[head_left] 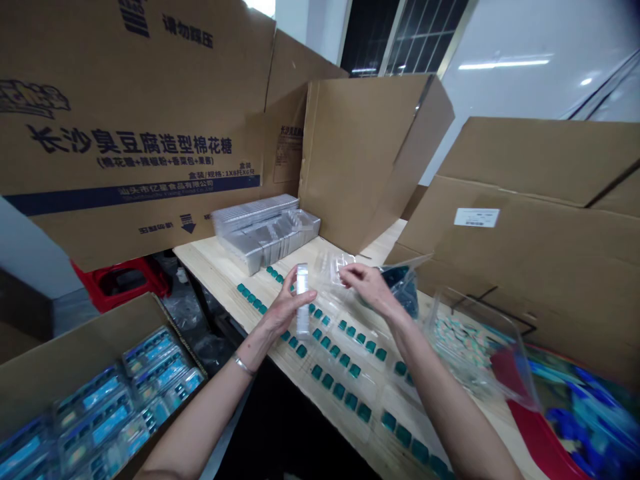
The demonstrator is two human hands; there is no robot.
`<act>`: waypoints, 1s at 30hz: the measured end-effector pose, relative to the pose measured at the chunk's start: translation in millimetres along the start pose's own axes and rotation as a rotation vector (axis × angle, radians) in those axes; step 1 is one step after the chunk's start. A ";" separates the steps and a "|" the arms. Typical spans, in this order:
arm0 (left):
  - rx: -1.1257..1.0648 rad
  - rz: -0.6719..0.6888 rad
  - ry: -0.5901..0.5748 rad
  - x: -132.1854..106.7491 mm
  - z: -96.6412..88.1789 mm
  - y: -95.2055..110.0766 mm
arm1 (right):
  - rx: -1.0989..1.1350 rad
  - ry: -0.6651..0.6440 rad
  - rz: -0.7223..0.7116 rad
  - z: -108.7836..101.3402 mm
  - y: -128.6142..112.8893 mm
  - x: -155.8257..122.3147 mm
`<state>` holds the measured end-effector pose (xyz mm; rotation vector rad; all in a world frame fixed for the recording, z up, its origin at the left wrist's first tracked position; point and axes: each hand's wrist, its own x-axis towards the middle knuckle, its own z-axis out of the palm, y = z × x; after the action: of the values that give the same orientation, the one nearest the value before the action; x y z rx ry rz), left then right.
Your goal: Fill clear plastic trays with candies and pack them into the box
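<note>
My left hand [281, 309] grips a narrow stack of clear plastic trays [303, 293] held upright, thumb on one side and fingers on the other. To its right, my right hand [369, 285] pinches the edge of a thin clear plastic tray [336, 265] over the table. Below both hands, rows of small teal-green pieces [345, 360] sit in clear trays on the wooden table [373, 450]. A clear bag with dark teal contents [403, 287] lies just beyond my right wrist.
Wrapped stacks of clear trays [270, 240] stand at the back. A clear bin with small pale pieces [460, 340] and a red container with blue items [540, 433] are at right. Large cardboard boxes [365, 153] surround the table. Packed blue cases fill a carton [173, 333] at lower left.
</note>
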<state>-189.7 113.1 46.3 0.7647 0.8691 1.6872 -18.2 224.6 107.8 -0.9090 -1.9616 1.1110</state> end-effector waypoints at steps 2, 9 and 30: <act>-0.020 -0.034 -0.028 1.1 4.9 -6.2 | 0.101 -0.193 0.008 23.6 -12.9 -13.1; -0.021 -0.063 -0.027 0.9 8.8 -14.7 | 0.269 -0.228 0.080 45.0 -15.6 -22.4; -0.042 0.025 0.055 2.3 -7.4 10.2 | 0.239 0.195 0.065 -29.3 25.4 9.4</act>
<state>-201.5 112.0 51.1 0.7061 0.8627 1.7498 7.1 254.0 98.7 -0.9188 -1.6136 1.2152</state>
